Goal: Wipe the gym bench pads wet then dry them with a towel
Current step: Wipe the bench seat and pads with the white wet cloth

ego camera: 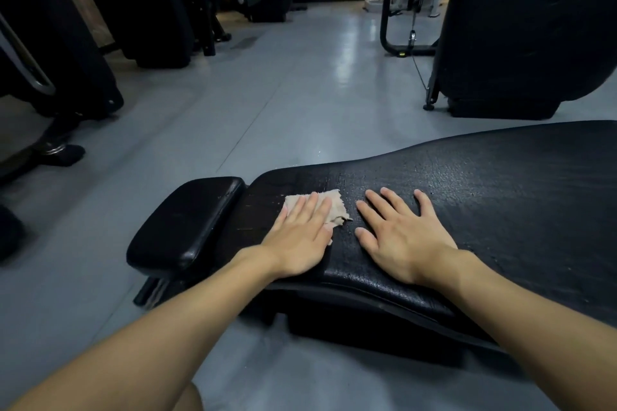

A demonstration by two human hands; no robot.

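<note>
Left hand [302, 237] lies flat, fingers straight, pressing a small beige cloth [325, 207] onto the long bench pad [484, 190] near its narrow end, presumably so palm pressure carries the wipe. Most of the cloth sits under the fingers, with one frayed corner showing beyond them. Right hand [399, 237] rests open and empty on the pad just beside, likely as a brace. A shorter pad [187, 220] adjoins that end, untouched by either hand.

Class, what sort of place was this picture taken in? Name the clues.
Most likely a gym: a black padded bench in front, a cable machine behind it, and dark exercise machines at left.
</note>
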